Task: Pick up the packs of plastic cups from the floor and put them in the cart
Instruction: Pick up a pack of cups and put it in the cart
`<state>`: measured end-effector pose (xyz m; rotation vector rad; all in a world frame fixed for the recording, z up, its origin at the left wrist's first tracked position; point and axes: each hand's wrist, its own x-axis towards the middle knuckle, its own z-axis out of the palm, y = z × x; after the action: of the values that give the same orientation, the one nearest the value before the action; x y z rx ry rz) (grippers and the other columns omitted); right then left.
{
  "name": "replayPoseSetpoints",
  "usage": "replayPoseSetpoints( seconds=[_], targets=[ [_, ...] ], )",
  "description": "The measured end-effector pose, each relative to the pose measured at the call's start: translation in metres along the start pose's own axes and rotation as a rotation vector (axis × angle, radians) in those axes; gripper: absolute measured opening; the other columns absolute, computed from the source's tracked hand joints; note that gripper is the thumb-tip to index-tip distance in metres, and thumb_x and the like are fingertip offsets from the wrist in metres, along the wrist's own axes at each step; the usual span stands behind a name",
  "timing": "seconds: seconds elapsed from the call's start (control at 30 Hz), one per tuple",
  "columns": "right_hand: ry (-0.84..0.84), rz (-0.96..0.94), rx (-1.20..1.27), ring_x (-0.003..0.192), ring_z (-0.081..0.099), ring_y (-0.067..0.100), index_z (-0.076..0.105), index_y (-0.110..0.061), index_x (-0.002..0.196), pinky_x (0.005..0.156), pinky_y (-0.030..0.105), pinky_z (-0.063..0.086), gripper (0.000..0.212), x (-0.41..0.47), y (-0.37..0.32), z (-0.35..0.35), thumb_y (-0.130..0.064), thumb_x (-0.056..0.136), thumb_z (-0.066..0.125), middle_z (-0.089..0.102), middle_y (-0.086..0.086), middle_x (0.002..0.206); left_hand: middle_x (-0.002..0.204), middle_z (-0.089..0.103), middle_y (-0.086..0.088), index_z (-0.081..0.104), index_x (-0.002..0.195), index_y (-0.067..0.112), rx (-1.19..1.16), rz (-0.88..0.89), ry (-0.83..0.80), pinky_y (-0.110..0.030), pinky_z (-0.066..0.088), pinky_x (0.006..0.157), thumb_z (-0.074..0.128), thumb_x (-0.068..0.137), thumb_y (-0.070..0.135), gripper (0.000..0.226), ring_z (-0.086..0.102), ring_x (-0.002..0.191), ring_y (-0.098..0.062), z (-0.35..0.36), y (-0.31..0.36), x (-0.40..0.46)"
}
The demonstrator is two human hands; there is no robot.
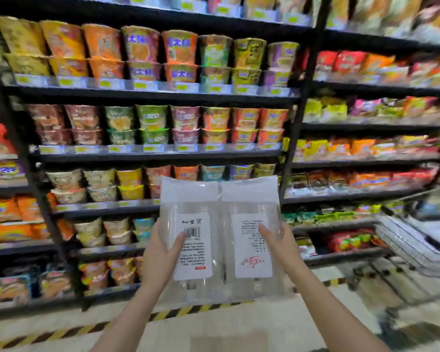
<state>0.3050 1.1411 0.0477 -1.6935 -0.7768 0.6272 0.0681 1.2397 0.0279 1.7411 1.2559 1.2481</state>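
Shelves (148, 95) of noodle cups fill the far side, blurred. Left hand (160, 257) grips the left pack (192, 240) at its left edge, thumb over the label. Right pack (252, 240) sits just beside it, touching, both upright in the air, centre. Right hand (281, 246) grips its right edge, thumb on the label. Cart (412, 240) at right, near the floor (226, 326).

Black metal shelves (153, 97) fill the view, their boards stacked two-high with instant noodle cups (181, 55) in rows, and flat snack packets (351, 62) on the bay to the right. Yellow price tags (140, 85) line the shelf edges. Below, the pale floor (239, 323) carries a yellow-and-black striped tape (61, 334) along the shelf base.
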Motion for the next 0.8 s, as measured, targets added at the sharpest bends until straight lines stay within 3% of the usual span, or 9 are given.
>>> replayPoseSetpoints(
  seconds=[0.07, 0.13, 0.23, 0.37, 0.5, 0.57, 0.67, 0.73, 0.8],
  targets=[
    [0.089, -0.014, -0.011, 0.090, 0.055, 0.013, 0.039, -0.017, 0.128, 0.063, 0.022, 0.042, 0.058, 0.008, 0.012, -0.061, -0.045, 0.084, 0.063, 0.054, -0.003, 0.110, 0.114, 0.054, 0.010, 0.042, 0.130, 0.026, -0.041, 0.055, -0.074, -0.034, 0.044, 0.083, 0.062, 0.083, 0.048, 0.056, 0.056, 0.103, -0.016, 0.057, 0.028, -0.004],
    [0.156, -0.014, -0.020, 0.091, 0.055, 0.012, 0.041, -0.014, 0.128, 0.070, 0.023, 0.044, 0.056, 0.018, 0.024, -0.120, -0.042, 0.084, 0.063, 0.055, -0.003, 0.111, 0.113, 0.050, 0.014, 0.041, 0.131, 0.025, -0.092, 0.073, -0.131, -0.029, 0.039, 0.079, 0.063, 0.085, 0.040, 0.054, 0.051, 0.100, -0.011, 0.114, 0.057, -0.012],
    [0.201, -0.001, 0.030, 0.098, 0.061, 0.015, 0.043, -0.022, 0.121, 0.086, 0.035, 0.050, 0.052, 0.035, 0.042, -0.201, -0.044, 0.079, 0.066, 0.060, 0.002, 0.118, 0.113, 0.048, 0.013, 0.038, 0.135, 0.024, -0.161, 0.073, -0.199, -0.029, 0.038, 0.081, 0.063, 0.085, 0.036, 0.057, 0.049, 0.101, -0.011, 0.194, 0.093, -0.025],
    [0.278, 0.048, 0.042, 0.100, 0.062, 0.017, 0.040, -0.029, 0.114, 0.094, 0.043, 0.049, 0.049, 0.049, 0.068, -0.291, -0.045, 0.078, 0.068, 0.059, 0.001, 0.119, 0.117, 0.055, 0.004, 0.040, 0.134, 0.019, -0.219, 0.058, -0.339, -0.034, 0.043, 0.087, 0.066, 0.082, 0.044, 0.063, 0.054, 0.102, -0.017, 0.289, 0.128, -0.042],
    [0.398, 0.109, 0.029, 0.102, 0.064, 0.022, 0.038, -0.029, 0.122, 0.092, 0.049, 0.050, 0.079, 0.070, 0.099, -0.360, -0.069, 0.059, 0.065, 0.060, 0.000, 0.117, 0.124, 0.058, -0.004, 0.040, 0.133, 0.019, -0.192, 0.048, -0.465, -0.036, 0.044, 0.090, 0.066, 0.082, 0.041, 0.061, 0.056, 0.109, -0.023, 0.374, 0.155, -0.048],
    [0.458, 0.142, 0.036, 0.100, 0.065, 0.023, 0.037, -0.030, 0.125, 0.089, 0.049, 0.052, 0.090, 0.084, 0.119, -0.391, -0.077, 0.053, 0.064, 0.061, 0.000, 0.117, 0.128, 0.056, -0.004, 0.037, 0.136, 0.021, -0.172, 0.057, -0.513, -0.040, 0.044, 0.095, 0.063, 0.079, 0.052, 0.071, 0.055, 0.115, -0.026, 0.416, 0.164, -0.046],
    [0.531, 0.155, 0.055, 0.095, 0.068, 0.020, 0.038, -0.035, 0.118, 0.085, 0.048, 0.054, 0.095, 0.111, 0.148, -0.429, -0.085, 0.042, 0.064, 0.064, -0.001, 0.113, 0.136, 0.050, -0.009, 0.028, 0.142, 0.018, -0.140, 0.028, -0.573, -0.039, 0.040, 0.094, 0.063, 0.084, 0.045, 0.074, 0.050, 0.121, -0.031, 0.481, 0.178, -0.040],
    [0.576, 0.174, 0.055, 0.093, 0.068, 0.019, 0.039, -0.030, 0.119, 0.082, 0.044, 0.056, 0.084, 0.129, 0.152, -0.449, -0.076, 0.054, 0.067, 0.064, 0.001, 0.113, 0.134, 0.050, -0.015, 0.027, 0.142, 0.013, -0.128, -0.014, -0.601, -0.037, 0.039, 0.089, 0.064, 0.085, 0.037, 0.073, 0.050, 0.119, -0.033, 0.526, 0.187, -0.033],
    [0.602, 0.196, 0.046, 0.090, 0.067, 0.018, 0.038, -0.026, 0.118, 0.073, 0.034, 0.057, 0.059, 0.153, 0.156, -0.470, -0.055, 0.074, 0.066, 0.063, 0.003, 0.114, 0.128, 0.054, -0.018, 0.030, 0.137, 0.010, -0.118, -0.028, -0.635, -0.038, 0.043, 0.086, 0.067, 0.083, 0.035, 0.069, 0.054, 0.112, -0.034, 0.572, 0.192, -0.022]
  ],
)
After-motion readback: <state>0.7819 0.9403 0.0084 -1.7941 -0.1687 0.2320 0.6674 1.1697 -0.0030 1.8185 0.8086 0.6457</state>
